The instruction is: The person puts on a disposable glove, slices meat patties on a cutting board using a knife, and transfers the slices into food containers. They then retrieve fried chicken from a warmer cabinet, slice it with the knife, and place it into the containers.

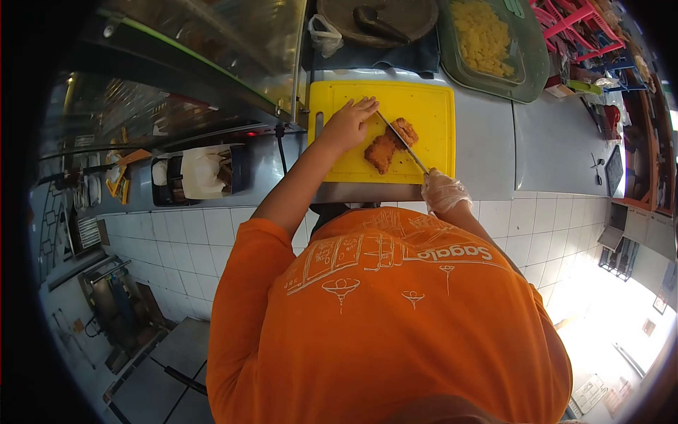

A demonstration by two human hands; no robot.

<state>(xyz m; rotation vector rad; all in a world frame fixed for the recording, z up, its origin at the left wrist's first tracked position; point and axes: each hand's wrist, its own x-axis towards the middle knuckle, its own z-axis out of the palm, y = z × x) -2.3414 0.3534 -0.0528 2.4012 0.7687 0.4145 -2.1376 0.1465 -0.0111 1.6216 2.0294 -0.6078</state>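
Observation:
A crumbed, browned piece of fried food (380, 154), which looks like a fried cutlet, lies on the yellow cutting board (344, 164). The blade of a knife (409, 149) crosses it at a slant. In a clear plastic glove, my right hand (445, 193) is closed around the knife's handle at the board's near right edge. My left hand (349, 124) is bare, its fingers stretched out over the board and the fingertips at the far end of the blade. Crumbs are scattered beside the food.
Behind the board sit a stone mortar (332, 20) with a dark pestle (378, 25) and a green tray (531, 79) with a container of yellow pieces (484, 39). A glass-sided cabinet (212, 42) stands left, near a black box (240, 169). Pink baskets (575, 32) are far right.

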